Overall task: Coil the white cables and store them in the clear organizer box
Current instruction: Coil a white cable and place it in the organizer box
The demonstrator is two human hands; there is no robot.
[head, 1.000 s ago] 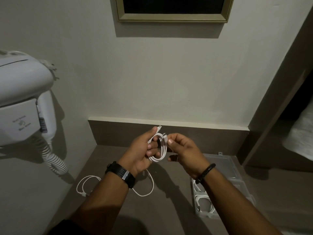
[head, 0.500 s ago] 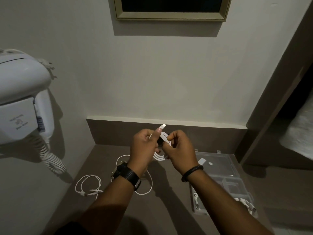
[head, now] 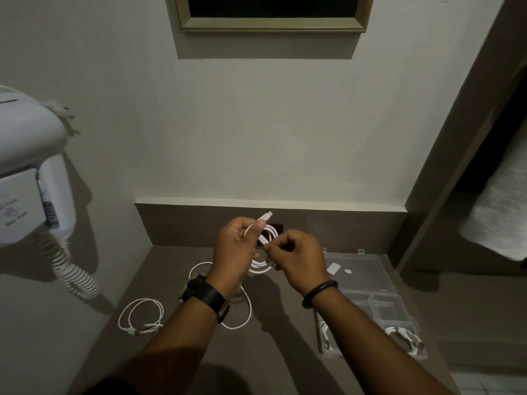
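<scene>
Above the brown counter, my left hand (head: 238, 246) grips a small coil of white cable (head: 263, 267), one plug end sticking up past the thumb. My right hand (head: 296, 256) pinches the same cable right beside it. A second white cable (head: 142, 317) lies in loose loops on the counter at the left. A third cable (head: 242, 317) loops under my left wrist, partly hidden. The clear organizer box (head: 370, 297) sits open at the right, lid laid back, with coiled white cables (head: 405, 339) in its front compartments.
A white wall-mounted hair dryer (head: 31, 178) with a spiral cord hangs at the left. A framed dark panel (head: 271, 12) is on the wall above. A white towel (head: 502, 206) hangs in the dark recess at the right. The counter (head: 285, 337) ends at the back wall.
Both hands turned and closed tighter around the coil; the cable's plug end now sticks up past my left thumb, and my right hand shifted to pinch the cable lower down.
</scene>
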